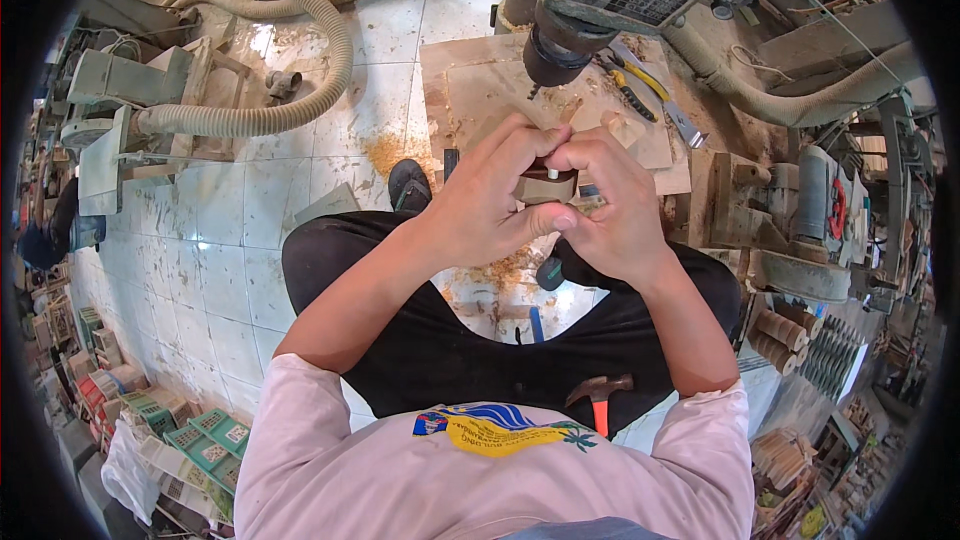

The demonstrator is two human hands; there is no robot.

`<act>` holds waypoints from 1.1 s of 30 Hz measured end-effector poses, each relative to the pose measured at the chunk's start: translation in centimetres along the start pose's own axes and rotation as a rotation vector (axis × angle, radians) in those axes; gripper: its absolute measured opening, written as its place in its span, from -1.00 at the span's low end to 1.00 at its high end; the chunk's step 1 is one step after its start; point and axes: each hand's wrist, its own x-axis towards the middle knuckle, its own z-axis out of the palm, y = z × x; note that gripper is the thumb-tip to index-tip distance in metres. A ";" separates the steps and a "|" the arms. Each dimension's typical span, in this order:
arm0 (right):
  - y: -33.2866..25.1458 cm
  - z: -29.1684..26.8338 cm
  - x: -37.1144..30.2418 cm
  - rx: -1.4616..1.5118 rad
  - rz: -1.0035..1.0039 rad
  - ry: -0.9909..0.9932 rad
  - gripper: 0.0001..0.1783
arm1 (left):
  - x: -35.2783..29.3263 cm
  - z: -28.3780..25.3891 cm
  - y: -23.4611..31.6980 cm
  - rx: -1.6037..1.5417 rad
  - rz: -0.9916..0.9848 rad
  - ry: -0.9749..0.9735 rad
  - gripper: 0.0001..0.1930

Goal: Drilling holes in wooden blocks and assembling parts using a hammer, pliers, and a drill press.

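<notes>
Both of my hands meet in front of me, above the near edge of a wooden board (pixel 465 90). My left hand (pixel 490 185) and my right hand (pixel 612 195) are closed around a small brown piece (pixel 545 190), which looks like wood. A short white peg (pixel 552 174) shows at its top, between my fingers. My thumbs press together on the near side, and fingers cover much of the piece, so its full shape is hidden. Just beyond my hands hangs the dark chuck (pixel 555 58) of a drill press, with a bit pointing down.
Yellow-and-black pliers (pixel 640 90) and a flat metal tool (pixel 685 127) lie at the board's right. Ribbed hoses (pixel 335 50) curve at the far left. An orange-handled hammer (pixel 600 400) is by my lap. Machinery (pixel 780 210) stands right; green crates (pixel 215 440) sit lower left.
</notes>
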 end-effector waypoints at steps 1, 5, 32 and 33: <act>0.2 0.0 -0.1 0.022 0.018 -0.015 -0.52 | 0.0 0.1 0.0 0.012 0.007 0.013 -0.25; 0.2 1.0 0.1 -0.090 0.049 0.108 -0.55 | 0.3 0.3 0.4 0.000 -0.148 0.080 -0.40; 5.5 5.3 0.2 -0.182 0.388 -0.111 -0.30 | 1.1 -3.8 -5.6 0.168 -0.497 -0.289 -0.49; 5.4 5.3 0.2 -0.179 0.391 -0.112 -0.30 | 1.1 -3.7 -5.7 0.164 -0.490 -0.294 -0.50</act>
